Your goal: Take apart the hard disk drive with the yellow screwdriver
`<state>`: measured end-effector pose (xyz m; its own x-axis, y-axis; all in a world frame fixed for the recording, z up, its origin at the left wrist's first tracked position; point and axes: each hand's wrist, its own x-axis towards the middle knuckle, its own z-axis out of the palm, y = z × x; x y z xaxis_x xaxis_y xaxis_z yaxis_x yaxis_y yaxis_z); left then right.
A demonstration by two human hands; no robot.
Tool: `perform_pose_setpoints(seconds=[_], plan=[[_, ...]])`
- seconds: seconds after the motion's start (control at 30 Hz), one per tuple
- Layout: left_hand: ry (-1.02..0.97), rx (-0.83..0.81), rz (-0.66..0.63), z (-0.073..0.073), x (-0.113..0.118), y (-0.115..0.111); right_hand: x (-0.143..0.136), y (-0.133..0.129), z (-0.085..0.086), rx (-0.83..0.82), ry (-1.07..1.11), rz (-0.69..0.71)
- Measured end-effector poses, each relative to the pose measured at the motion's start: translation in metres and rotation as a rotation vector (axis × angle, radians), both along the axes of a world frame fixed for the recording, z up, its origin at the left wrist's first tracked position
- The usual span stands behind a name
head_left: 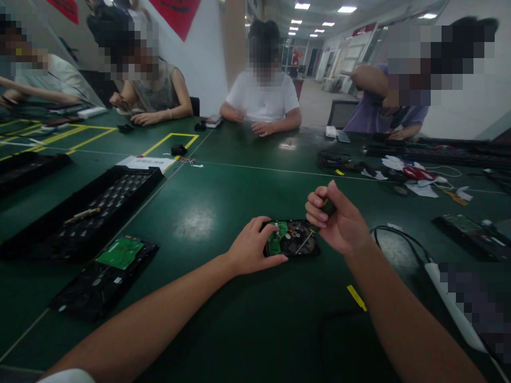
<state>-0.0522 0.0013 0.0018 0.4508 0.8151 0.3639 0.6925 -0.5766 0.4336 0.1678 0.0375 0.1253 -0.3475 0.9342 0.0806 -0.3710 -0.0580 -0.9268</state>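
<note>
A black hard drive with a green circuit board lies on the green table in front of me. My left hand grips its left end, thumb along the near edge and fingers over the board and far edge. My right hand is closed around the dark handle of a screwdriver, just above the drive's right end. Its thin shaft slants down to the left over the drive; whether the tip touches it I cannot tell.
Another drive lies at the left, near a long black tray. A cable and white power strip are at the right. Tools and scraps lie farther back. Several people sit across the table.
</note>
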Motion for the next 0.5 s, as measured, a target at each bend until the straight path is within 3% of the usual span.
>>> perform_pose_setpoints(seconds=[0.2,0.5], plan=[[0.000,0.011,-0.003,-0.001,-0.001,0.000,-0.005,0.003,-0.010,0.141,0.002,-0.134],[0.005,0.016,-0.011,-0.001,0.000,0.001,-0.016,0.010,-0.028,0.180,0.084,-0.233]])
